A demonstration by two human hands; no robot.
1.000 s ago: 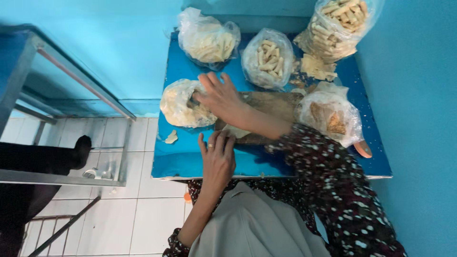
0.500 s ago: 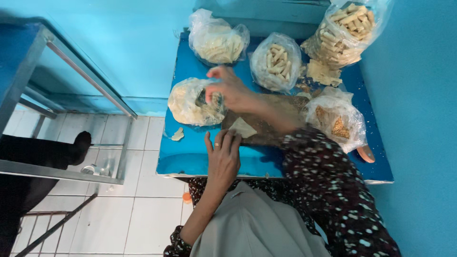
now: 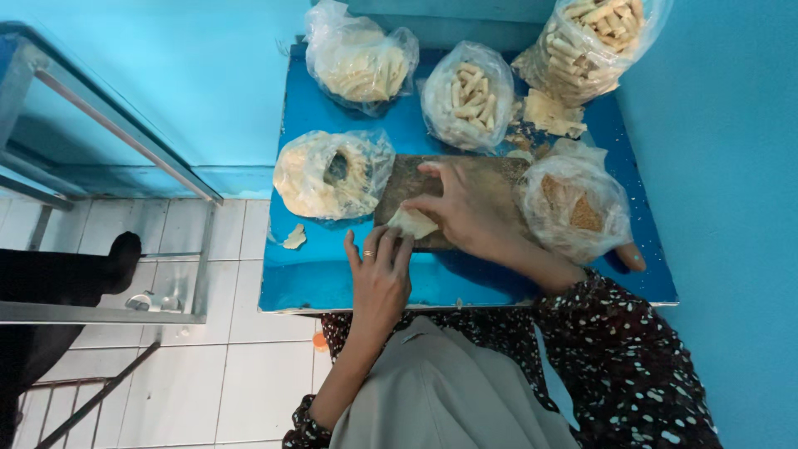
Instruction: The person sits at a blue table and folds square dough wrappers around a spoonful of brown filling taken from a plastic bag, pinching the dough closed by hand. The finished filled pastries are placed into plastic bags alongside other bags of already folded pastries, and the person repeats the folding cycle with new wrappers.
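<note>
Your blue bench (image 3: pixel 349 287) fills the middle of the view, set against turquoise walls, with white floor tiles (image 3: pixel 241 382) and a metal frame (image 3: pixel 125 150) off to your left. Along its far edge stand three clear bags of pale rolled sticks: one at far right (image 3: pixel 594 41), one at far left (image 3: pixel 359 60) and a smaller one between them (image 3: pixel 467 93). Nearer you, a bag of round pale wrappers (image 3: pixel 331 173) lies open just left of the dark wooden board (image 3: pixel 465 199), and a bag holding something brownish (image 3: pixel 575 206), hard to make out through the plastic, sits touching the board's right end. Loose torn wrapper pieces (image 3: pixel 553 115) lie beyond that bag. Your right hand (image 3: pixel 470 214) rests on the board, its fingers curled down and pinching the far side of a small folded wrapper (image 3: pixel 413 222) that lies at the board's near left corner. Your left hand (image 3: pixel 381 278) lies flat on the bench, fingers spread a little, their tips touching the near edge of that same wrapper; a ring shows on one finger. A small pale scrap (image 3: pixel 293 239) lies alone on the bench near its left edge.
</note>
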